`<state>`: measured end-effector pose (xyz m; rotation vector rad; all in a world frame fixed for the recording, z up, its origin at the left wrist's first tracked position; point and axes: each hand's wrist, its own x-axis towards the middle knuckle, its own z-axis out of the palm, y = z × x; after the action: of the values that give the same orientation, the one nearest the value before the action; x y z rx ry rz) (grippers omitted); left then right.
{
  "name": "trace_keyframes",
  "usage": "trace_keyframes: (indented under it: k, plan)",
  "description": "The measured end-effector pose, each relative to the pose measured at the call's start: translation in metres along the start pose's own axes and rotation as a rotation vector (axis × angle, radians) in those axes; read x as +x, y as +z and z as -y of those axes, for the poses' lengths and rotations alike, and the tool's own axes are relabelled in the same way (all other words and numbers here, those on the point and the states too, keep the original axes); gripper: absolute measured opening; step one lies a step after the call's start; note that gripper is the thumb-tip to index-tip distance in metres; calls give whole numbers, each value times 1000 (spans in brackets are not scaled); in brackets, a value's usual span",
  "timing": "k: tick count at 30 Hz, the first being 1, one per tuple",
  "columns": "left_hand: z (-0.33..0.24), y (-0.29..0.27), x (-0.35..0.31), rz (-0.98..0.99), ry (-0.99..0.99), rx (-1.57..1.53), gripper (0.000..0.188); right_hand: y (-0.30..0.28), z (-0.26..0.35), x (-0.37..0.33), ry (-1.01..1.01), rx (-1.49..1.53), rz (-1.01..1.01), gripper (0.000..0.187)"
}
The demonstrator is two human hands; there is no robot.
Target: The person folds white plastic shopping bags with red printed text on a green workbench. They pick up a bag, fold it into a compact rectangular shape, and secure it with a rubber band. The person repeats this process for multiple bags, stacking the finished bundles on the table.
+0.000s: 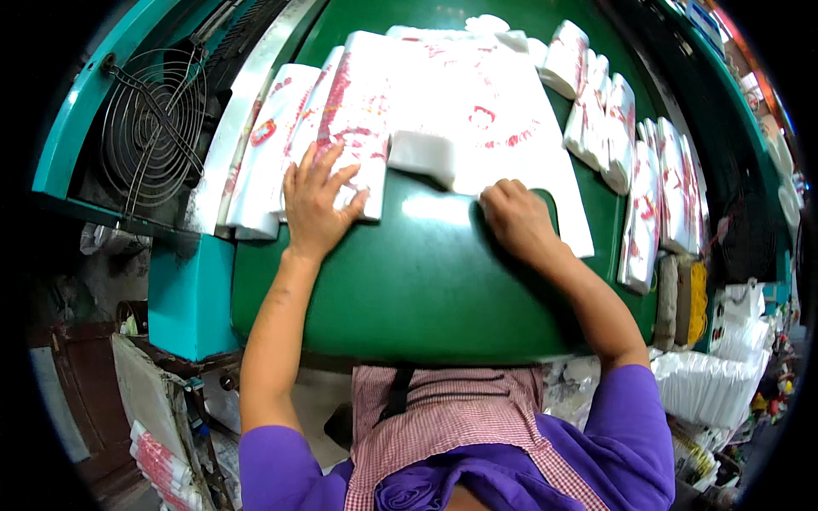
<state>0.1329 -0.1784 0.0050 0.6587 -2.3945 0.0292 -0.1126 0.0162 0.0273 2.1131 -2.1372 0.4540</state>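
Observation:
A stack of white plastic bags (477, 94) with red print lies spread on the green table, its right handle strip (578, 228) reaching toward me. A short white flap (423, 154) is folded at its near left edge. My left hand (320, 203) lies open, fingers spread, on the folded bags (360, 119) at the left side. My right hand (516, 215) is closed, its curled fingers at the near edge of the spread stack beside the right handle strip. Its fingertips are partly hidden, but they appear to grip that edge.
Folded bag bundles (612, 128) lie along the table's right side, and another folded bundle (268, 153) at the left. The green tabletop (400, 289) has a rounded near edge. A round wire fan guard (155, 128) stands at the left. White bag packs (707, 387) are stacked at the lower right.

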Motion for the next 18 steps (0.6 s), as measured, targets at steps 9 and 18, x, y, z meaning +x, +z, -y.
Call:
trace_keyframes:
  k: [9, 18]
  plan:
    - [-66, -62, -53, 551, 336, -184, 47, -80, 38, -142, 95, 634, 108, 56]
    - [-70, -98, -111, 782, 388, -73, 86, -61, 37, -226, 180, 68, 286, 85]
